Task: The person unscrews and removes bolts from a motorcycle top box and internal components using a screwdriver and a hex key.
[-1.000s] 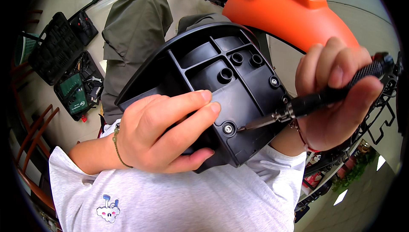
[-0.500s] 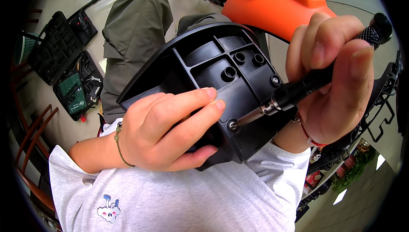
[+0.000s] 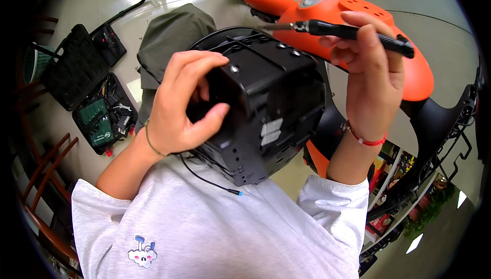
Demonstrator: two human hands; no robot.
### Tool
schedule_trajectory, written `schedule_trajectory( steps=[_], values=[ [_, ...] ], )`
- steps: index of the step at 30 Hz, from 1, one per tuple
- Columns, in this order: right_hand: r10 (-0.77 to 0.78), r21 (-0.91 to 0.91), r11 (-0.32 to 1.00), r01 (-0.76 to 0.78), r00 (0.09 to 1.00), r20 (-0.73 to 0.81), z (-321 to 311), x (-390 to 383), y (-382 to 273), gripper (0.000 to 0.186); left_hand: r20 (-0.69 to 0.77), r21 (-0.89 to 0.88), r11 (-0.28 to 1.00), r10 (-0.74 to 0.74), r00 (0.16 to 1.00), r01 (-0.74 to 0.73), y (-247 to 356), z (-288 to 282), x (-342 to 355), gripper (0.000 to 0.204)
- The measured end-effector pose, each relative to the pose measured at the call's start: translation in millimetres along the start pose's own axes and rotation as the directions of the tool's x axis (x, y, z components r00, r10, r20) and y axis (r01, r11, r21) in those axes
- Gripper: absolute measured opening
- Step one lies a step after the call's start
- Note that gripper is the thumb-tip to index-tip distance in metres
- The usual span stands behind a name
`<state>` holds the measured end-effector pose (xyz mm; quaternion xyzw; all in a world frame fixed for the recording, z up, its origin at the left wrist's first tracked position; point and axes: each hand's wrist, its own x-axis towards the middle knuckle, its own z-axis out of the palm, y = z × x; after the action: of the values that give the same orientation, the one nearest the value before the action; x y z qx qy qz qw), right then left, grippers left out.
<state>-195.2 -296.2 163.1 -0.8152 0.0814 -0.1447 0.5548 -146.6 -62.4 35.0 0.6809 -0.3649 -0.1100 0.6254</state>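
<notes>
My left hand (image 3: 179,110) grips a black plastic housing (image 3: 271,105) on its left side, fingertips over the top edge near a silver screw (image 3: 234,69). The housing sits tilted at my lap, a face with small holes and white patches toward me. A thin cable (image 3: 204,179) with a blue tip hangs from it onto my shirt. My right hand (image 3: 373,74) holds a screwdriver (image 3: 342,31) with a black knurled handle, raised nearly level above the housing's right side, its blade pointing left; whether the tip touches anything I cannot tell.
An orange scooter-like body (image 3: 414,74) lies ahead and right, with a black frame (image 3: 445,130) behind it. An open tool case (image 3: 99,125) is on the floor at left, beside wooden chairs (image 3: 48,187) and a green basket (image 3: 36,61). A shelf with items (image 3: 383,187) stands at lower right.
The housing has been tipped, so its ribbed underside now faces away and another face shows. The screwdriver has lifted from the lower screw to above the housing, turning level. The cable has appeared.
</notes>
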Motion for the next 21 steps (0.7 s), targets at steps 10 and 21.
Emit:
schedule_trajectory(
  steps=[10, 21],
  values=[
    [-0.152, -0.347, 0.897, 0.275, 0.927, 0.342, 73.5, 29.2, 55.3, 0.025, -0.049, -0.120, 0.935, -0.342, 0.938, 0.335, -65.6, -9.4, 12.6, 0.033],
    [-0.215, -0.462, 0.762, 0.453, 0.851, 0.478, 122.7, 50.9, 76.8, 0.045, 0.269, -0.900, 0.169, -0.508, 0.818, 0.401, -80.3, -57.7, 88.8, 0.035]
  ],
)
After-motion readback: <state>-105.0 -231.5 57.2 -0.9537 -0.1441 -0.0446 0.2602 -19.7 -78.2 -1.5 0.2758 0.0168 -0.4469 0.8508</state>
